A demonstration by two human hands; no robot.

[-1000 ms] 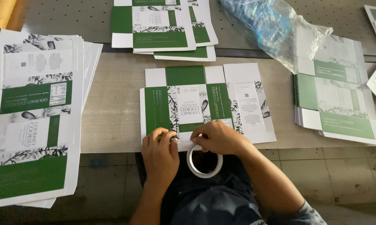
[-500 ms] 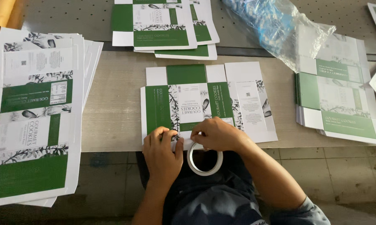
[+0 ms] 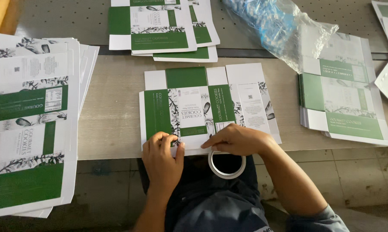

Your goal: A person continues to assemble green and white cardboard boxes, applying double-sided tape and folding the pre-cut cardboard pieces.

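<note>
- The near edge of the flat carton blank (image 3: 202, 107) is covered by your hands, so the flap you are working on cannot be made out.
- Part of the white tape roll (image 3: 226, 163) sits under your right hand (image 3: 239, 139); only its lower ring shows, hanging just past the bench (image 3: 112, 107) edge above your lap.
- Any strip of tape between your hands is too small to tell.
- The stack of printed sheets (image 3: 28, 124) at your left is cut off by the frame, as are the sheets at the far right corner.
- The clear plastic bag (image 3: 284, 32) lies over part of the right-hand pile of blanks (image 3: 344, 103), hiding its top edge.
- Your left hand (image 3: 161, 157) is half curled, fingertips pressed down on the lower left corner of the carton blank, thumb pointing toward the other hand.
- Your right hand is loosely closed, palm down, fingers bent on the blank's near edge and resting on the top of the tape roll; whether it grips the roll, you cannot tell.
- The two hands lie close together, thumbs nearly meeting.
- Both forearms come up from the bottom of the view, the right one angled in from the right, with a grey-blue sleeve at the elbow.
- The carton blank lies flat at the bench's near edge, printed side up, in the middle of the view.
</note>
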